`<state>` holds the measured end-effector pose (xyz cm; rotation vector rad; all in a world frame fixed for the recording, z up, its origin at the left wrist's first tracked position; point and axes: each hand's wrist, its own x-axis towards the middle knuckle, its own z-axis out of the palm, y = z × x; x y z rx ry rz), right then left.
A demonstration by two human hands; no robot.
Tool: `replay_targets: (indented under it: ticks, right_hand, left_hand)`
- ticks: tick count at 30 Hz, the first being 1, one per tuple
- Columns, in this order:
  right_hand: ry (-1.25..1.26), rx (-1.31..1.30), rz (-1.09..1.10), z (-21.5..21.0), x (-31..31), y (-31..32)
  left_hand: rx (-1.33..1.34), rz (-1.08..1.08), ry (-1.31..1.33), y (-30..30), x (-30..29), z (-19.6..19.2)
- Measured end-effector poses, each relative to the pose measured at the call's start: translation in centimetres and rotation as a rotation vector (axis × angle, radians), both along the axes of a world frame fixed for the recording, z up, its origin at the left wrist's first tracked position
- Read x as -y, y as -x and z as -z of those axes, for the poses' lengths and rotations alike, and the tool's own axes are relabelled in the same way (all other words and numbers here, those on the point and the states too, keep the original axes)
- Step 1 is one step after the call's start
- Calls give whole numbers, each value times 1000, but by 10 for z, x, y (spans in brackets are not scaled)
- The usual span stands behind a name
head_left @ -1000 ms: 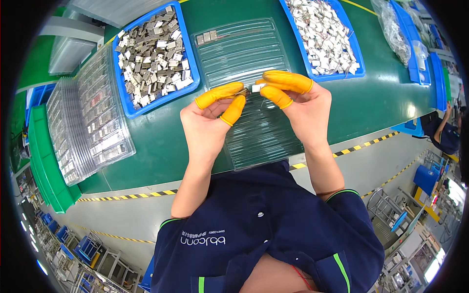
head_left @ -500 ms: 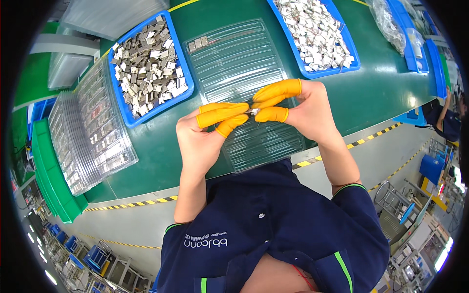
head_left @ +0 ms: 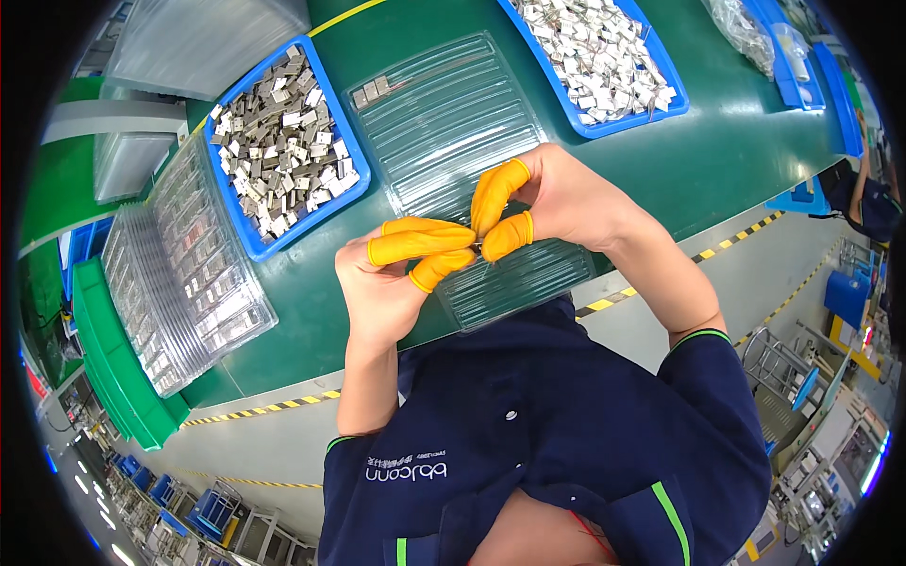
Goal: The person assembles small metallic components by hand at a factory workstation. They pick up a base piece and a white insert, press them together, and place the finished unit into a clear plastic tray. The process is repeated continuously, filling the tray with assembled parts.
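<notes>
Green bench, clear tray on it, and over the tray's near half the left hand and right hand have drifted a bit nearer and now meet at the fingertips. Left fingers point right, right fingers angle near-left. Both pinch a small part between them, mostly covered now, so probably fine two-handed work, can't tell if anything's joined

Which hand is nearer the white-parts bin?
Right. In the picture, the right hand is below the white-parts bin, apart from it; the left hand is farther below and left.
</notes>
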<state>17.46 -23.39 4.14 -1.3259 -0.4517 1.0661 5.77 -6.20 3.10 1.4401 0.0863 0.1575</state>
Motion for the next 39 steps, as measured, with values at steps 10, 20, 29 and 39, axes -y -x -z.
replay_targets:
  ticks: [10, 20, 29, 39]
  right_hand:
    - [39, 888, 349, 5, -21, 7]
    - [-100, 1258, 274, 17, -30, 14]
    - [-46, 1186, 119, -3, -25, 5]
    - [-68, 1360, 258, -4, -28, 4]
  left_hand:
    - [-115, -430, 260, -15, 18, 18]
    - [-87, -295, 126, -6, 13, 23]
    - [-34, -195, 106, -1, 8, 16]
    - [-54, -280, 168, -5, 8, 15]
